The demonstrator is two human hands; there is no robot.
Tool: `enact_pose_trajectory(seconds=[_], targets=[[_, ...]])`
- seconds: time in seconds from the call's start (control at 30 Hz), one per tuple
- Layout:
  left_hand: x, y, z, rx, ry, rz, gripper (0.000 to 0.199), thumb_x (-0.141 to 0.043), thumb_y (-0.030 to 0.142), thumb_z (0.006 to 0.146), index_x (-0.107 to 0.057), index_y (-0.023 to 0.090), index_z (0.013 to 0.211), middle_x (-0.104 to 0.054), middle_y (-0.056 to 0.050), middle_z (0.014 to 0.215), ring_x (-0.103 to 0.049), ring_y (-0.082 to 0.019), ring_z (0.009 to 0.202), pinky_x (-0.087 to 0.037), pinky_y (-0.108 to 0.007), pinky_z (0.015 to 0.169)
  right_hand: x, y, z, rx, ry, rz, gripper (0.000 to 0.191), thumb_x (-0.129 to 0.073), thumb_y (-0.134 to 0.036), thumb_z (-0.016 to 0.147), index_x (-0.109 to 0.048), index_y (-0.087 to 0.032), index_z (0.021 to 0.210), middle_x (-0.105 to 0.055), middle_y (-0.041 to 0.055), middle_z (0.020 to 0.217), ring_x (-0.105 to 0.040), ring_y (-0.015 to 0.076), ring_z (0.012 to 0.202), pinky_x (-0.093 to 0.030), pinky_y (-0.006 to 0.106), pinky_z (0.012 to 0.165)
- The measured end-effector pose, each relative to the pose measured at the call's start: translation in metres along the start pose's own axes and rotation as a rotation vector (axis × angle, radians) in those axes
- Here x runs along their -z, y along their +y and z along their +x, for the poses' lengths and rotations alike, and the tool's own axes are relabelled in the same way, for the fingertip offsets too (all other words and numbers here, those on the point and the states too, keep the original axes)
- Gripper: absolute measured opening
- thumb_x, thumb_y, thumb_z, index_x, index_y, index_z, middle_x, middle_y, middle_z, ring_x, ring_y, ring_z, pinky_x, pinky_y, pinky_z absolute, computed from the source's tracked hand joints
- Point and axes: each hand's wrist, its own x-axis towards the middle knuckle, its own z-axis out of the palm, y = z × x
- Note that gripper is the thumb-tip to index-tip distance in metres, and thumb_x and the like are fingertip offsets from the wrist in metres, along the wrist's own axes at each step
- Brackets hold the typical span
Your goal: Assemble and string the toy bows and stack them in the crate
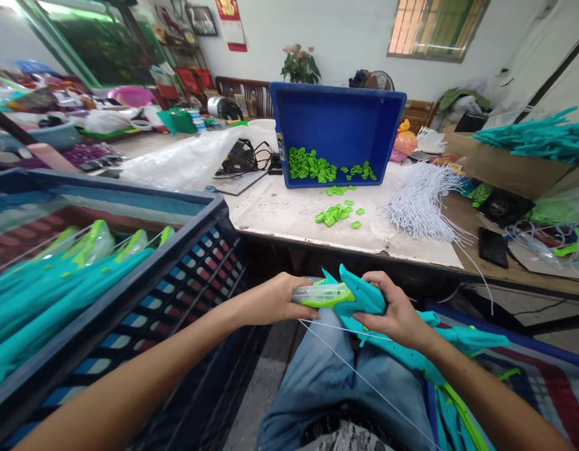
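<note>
Over my lap I hold a long teal and lime-green plastic toy piece (359,297) with a clear plastic end. My left hand (282,300) is closed round the clear and green end. My right hand (399,313) grips the teal body, with the thumb below and fingers above. A thin white cord (350,363) runs from near my left hand down across my jeans. The teal body seems to extend to the right under my right forearm, where it overlaps other teal pieces (477,341).
A dark blue slatted crate (186,300) with similar teal pieces (68,288) stands at my left. On the table (265,216), a blue bin (338,125) lies on its side with green clips (310,164). White cords (420,200), a phone (492,247) and a carton (509,178) are rightward.
</note>
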Motion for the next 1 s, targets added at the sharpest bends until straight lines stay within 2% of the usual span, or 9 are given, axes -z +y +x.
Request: enact_pose_trajectory(seconds=[0.1, 0.27, 0.37, 0.43, 0.6, 0.87, 1.0], targets=[[0.002, 0.006, -0.004, 0.083, -0.025, 0.169, 0.029, -0.067, 0.036, 0.074, -0.07, 0.015, 0.095, -0.066, 0.001, 0.07, -0.057, -0.014, 0.062, -0.036, -0.018, 0.052, -0.006, 0.01, -0.003, 0.045, -0.059, -0.12, 0.038, -0.067, -0.033, 0.074, -0.05, -0.023, 0.106, -0.058, -0.0019, 0.084, -0.053, 0.0121, 0.067, -0.042, 0.023, 0.062], [0.0, 0.01, -0.006, 0.149, -0.045, 0.316, 0.019, -0.062, 0.032, 0.072, -0.066, 0.014, 0.069, -0.051, 0.004, 0.053, -0.045, -0.009, 0.049, -0.027, -0.018, 0.043, -0.015, 0.018, -0.004, 0.01, -0.197, -0.216, 0.043, -0.062, -0.035, 0.074, -0.047, -0.021, 0.112, -0.057, -0.0023, 0.076, -0.051, 0.0119, 0.058, -0.039, 0.022, 0.055], [0.001, 0.008, -0.007, 0.118, -0.071, 0.211, 0.02, -0.063, 0.034, 0.071, -0.062, 0.014, 0.068, -0.049, 0.004, 0.056, -0.043, -0.008, 0.049, -0.028, -0.018, 0.045, -0.011, 0.011, 0.002, 0.004, -0.233, -0.217, 0.043, -0.062, -0.034, 0.074, -0.048, -0.021, 0.113, -0.059, -0.0014, 0.08, -0.053, 0.0124, 0.062, -0.04, 0.022, 0.058], [0.003, 0.007, -0.008, 0.08, -0.096, 0.103, 0.027, -0.062, 0.041, 0.074, -0.06, 0.014, 0.071, -0.049, 0.004, 0.057, -0.042, -0.009, 0.049, -0.027, -0.019, 0.045, -0.005, 0.003, 0.008, 0.007, -0.264, -0.195, 0.041, -0.063, -0.031, 0.074, -0.048, -0.022, 0.111, -0.059, -0.0021, 0.08, -0.053, 0.0115, 0.062, -0.04, 0.021, 0.058], [0.006, 0.003, -0.012, 0.063, -0.105, -0.023, 0.043, -0.043, 0.054, 0.086, -0.049, 0.017, 0.066, -0.042, 0.004, 0.048, -0.035, -0.008, 0.042, -0.021, -0.022, 0.041, 0.007, -0.007, 0.017, -0.048, -0.356, -0.143, 0.038, -0.064, -0.028, 0.075, -0.049, -0.021, 0.109, -0.054, -0.0054, 0.072, -0.049, 0.0093, 0.056, -0.038, 0.02, 0.053], [-0.014, -0.009, -0.009, 0.101, 0.023, -0.17, 0.049, -0.038, 0.062, 0.085, -0.042, 0.019, 0.063, -0.04, 0.005, 0.046, -0.032, -0.007, 0.04, -0.023, -0.02, 0.041, 0.009, -0.002, 0.017, -0.083, -0.257, -0.063, 0.042, -0.064, -0.032, 0.076, -0.046, -0.021, 0.112, -0.052, -0.0064, 0.067, -0.045, 0.0088, 0.054, -0.037, 0.02, 0.049], [-0.011, -0.006, -0.009, 0.114, 0.016, -0.085, 0.044, -0.045, 0.057, 0.083, -0.044, 0.018, 0.061, -0.04, 0.006, 0.046, -0.033, -0.007, 0.041, -0.021, -0.021, 0.042, 0.007, -0.003, 0.016, -0.082, -0.295, -0.113, 0.042, -0.065, -0.032, 0.075, -0.047, -0.021, 0.111, -0.052, -0.0065, 0.067, -0.046, 0.009, 0.054, -0.036, 0.02, 0.049]])
